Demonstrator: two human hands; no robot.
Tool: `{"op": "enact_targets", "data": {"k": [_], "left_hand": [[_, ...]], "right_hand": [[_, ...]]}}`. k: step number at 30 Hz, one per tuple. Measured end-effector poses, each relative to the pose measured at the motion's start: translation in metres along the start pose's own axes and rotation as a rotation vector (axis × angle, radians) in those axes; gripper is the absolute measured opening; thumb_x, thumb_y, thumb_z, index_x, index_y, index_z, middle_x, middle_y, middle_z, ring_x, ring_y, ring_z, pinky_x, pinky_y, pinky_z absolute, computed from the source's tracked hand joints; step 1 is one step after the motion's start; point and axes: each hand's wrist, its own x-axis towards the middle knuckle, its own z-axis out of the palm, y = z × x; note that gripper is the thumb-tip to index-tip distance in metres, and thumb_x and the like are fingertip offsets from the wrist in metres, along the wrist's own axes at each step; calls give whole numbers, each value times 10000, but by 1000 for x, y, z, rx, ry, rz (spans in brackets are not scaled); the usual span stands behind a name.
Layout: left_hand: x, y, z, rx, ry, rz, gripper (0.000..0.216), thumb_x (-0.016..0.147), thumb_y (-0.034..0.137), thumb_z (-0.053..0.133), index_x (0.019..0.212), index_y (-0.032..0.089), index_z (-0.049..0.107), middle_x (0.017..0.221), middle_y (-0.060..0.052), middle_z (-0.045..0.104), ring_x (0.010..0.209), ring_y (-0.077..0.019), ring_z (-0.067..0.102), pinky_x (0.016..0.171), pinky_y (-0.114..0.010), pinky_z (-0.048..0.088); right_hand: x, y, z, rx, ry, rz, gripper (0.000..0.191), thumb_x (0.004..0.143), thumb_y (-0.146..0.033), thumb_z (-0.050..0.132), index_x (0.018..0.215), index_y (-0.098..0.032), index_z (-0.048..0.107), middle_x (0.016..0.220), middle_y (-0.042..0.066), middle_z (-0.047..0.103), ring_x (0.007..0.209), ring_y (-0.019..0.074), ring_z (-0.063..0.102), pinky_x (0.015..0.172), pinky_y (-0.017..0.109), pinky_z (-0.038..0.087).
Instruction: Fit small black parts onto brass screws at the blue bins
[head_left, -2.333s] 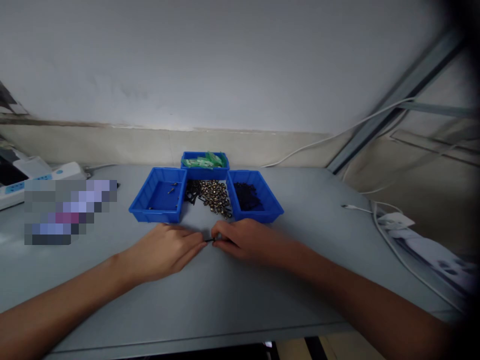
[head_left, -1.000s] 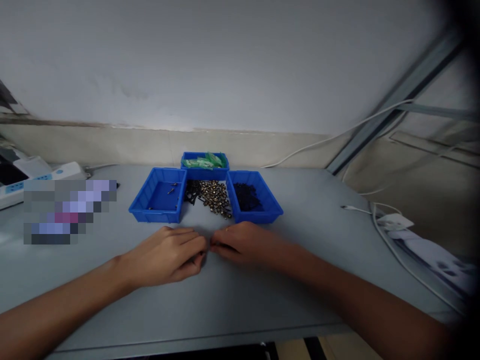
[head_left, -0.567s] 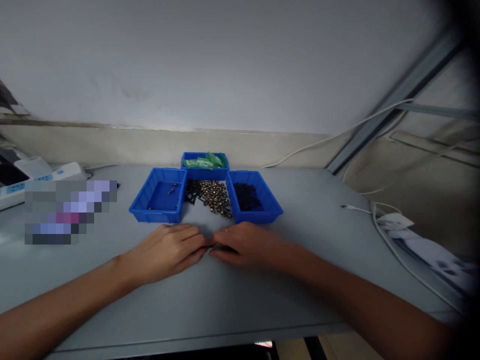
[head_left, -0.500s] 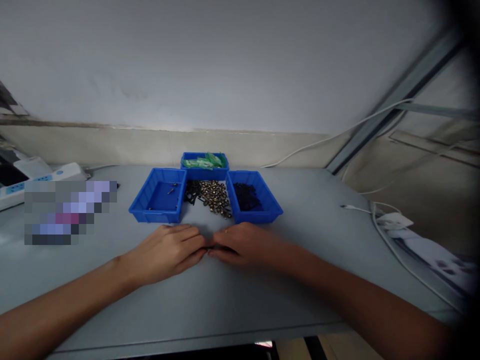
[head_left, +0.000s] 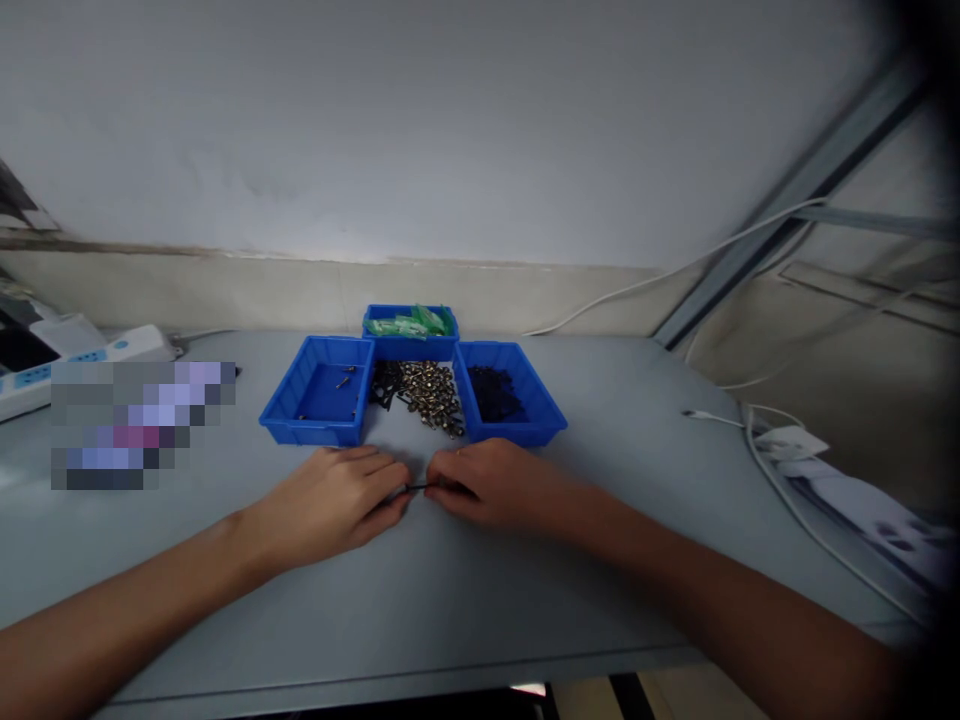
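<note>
Both of my hands are pinched around a thin dark rod-like piece, just in front of the bins. My left hand grips its left end; my right hand grips the right end, with a short stretch showing between the fingertips. What sits inside each pinch is hidden. Beyond the hands lies a pile of brass-coloured metal fittings, with small black parts at its left. The left blue bin has a few small metal pieces in it. Many small black pieces fill part of the right blue bin.
A third blue bin at the back holds green plastic bags. White power strips stand at the far left, near a pixelated patch. A white cable and a white device lie at the right, below a metal frame post.
My hands have drawn slightly apart, so more of the dark piece shows between them. My right hand has shifted up a little. The bins and pile look the same.
</note>
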Motion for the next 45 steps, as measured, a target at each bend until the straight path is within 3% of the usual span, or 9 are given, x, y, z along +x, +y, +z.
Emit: {"op": "enact_targets", "data": {"k": [12,19,27,40,45], "left_hand": [[1,2,-4,15,-26,-41,302,911,269,283,739,159,506,647,-6,527,594,-130,507,574,-260,381],[1,2,-3,16,-12,-70,228,883,291,356,746,162,485,669,0,536,612,-133,521,563,-257,378],[1,1,-3,0,9,-64,216,890,265,338,792,164,501,705,-3,547,635,-132,535,572,-258,394],[2,2,-4,10,10,-31,286,898,285,328,702,160,494,630,4,523,568,-118,503,543,-250,375],[0,2,-4,-20,22,-44,256,895,315,351,760,159,502,683,1,535,612,-123,514,565,-251,387]], "right_hand": [[-2,-2,1,-48,44,-20,218,873,-279,369,781,-170,533,635,-13,565,556,103,509,500,224,306],[-2,-2,4,-110,67,-36,207,875,-255,360,801,-168,533,646,-5,580,551,106,513,506,233,309],[0,-3,1,-50,4,-31,232,877,-289,371,788,-172,551,668,-4,598,573,108,537,518,222,343],[-1,0,4,-56,27,-48,224,869,-284,375,780,-177,551,653,-2,587,563,114,524,511,231,335],[1,3,8,-108,12,-59,197,866,-234,374,809,-170,552,663,-5,586,564,106,521,507,224,323]]}}
